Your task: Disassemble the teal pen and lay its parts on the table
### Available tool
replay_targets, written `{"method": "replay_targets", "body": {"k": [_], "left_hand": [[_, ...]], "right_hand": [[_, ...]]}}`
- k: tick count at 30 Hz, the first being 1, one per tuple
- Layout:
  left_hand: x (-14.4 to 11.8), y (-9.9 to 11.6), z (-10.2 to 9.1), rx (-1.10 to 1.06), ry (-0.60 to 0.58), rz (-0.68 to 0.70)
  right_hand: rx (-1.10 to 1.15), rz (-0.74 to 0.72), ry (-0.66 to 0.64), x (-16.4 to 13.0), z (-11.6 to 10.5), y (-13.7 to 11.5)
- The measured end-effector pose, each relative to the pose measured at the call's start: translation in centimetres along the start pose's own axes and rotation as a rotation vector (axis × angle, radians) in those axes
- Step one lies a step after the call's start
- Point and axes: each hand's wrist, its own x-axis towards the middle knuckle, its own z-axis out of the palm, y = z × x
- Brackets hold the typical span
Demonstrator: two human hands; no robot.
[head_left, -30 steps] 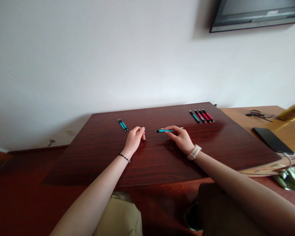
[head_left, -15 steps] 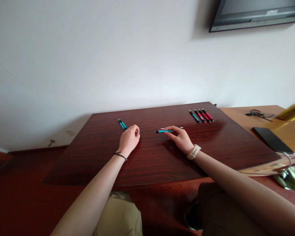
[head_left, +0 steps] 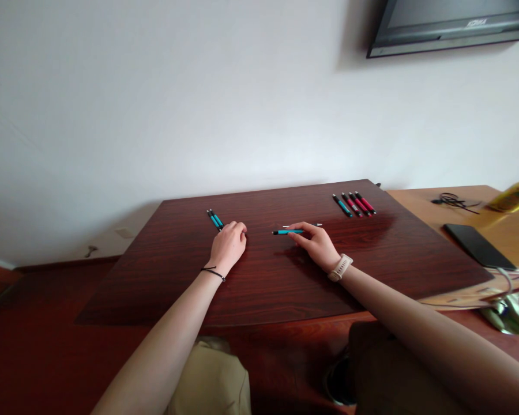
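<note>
Your right hand (head_left: 318,245) holds a teal pen (head_left: 288,231) near its rear end, fingers pinched round the barrel. The pen lies about level, just above the table (head_left: 285,288), tip pointing left. A thin light rod (head_left: 303,225) lies on the table just behind the pen; what it is cannot be told.

Your left hand (head_left: 229,245) rests curled on the table, fingers closed. Whether this grip has hold of anything cannot be told. Just beyond its knuckles lies a teal pair (head_left: 215,219) of pens, side by side.

At the far right of the table is a row of pens (head_left: 354,204), one teal and three red, parallel.

On the lighter desk (head_left: 493,230) to the right: a dark phone (head_left: 478,246), a coiled cable (head_left: 454,201) and a yellow bottle (head_left: 514,197), its label too blurred to read.

The wall screen (head_left: 454,26) bears lettering on its lower bezel, unreadable.
</note>
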Motion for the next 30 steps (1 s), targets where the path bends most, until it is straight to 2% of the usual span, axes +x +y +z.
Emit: {"method": "replay_targets", "body": {"k": [14,17,21,25,30], "left_hand": [[-0.1,0.1,-0.2,-0.029,0.026,-0.013],[-0.1,0.0,-0.1,-0.055,0.038,-0.015],[-0.2,-0.2,0.1,-0.074,0.042,-0.028],[-0.2,-0.3,0.2,-0.086,0.053,-0.03],[-0.3,-0.3,0.2,-0.092,0.056,-0.038]], "right_hand": [[0.043,0.056,0.012,0.1,-0.2,0.2],[0.114,0.093,0.023,0.3,-0.4,0.5],[0.306,0.156,0.1,0.7,-0.9,0.8],[0.516,0.223,0.194,1.5,-2.2,0.6],[0.725,0.213,0.287,3.2,-5.7,0.9]]}}
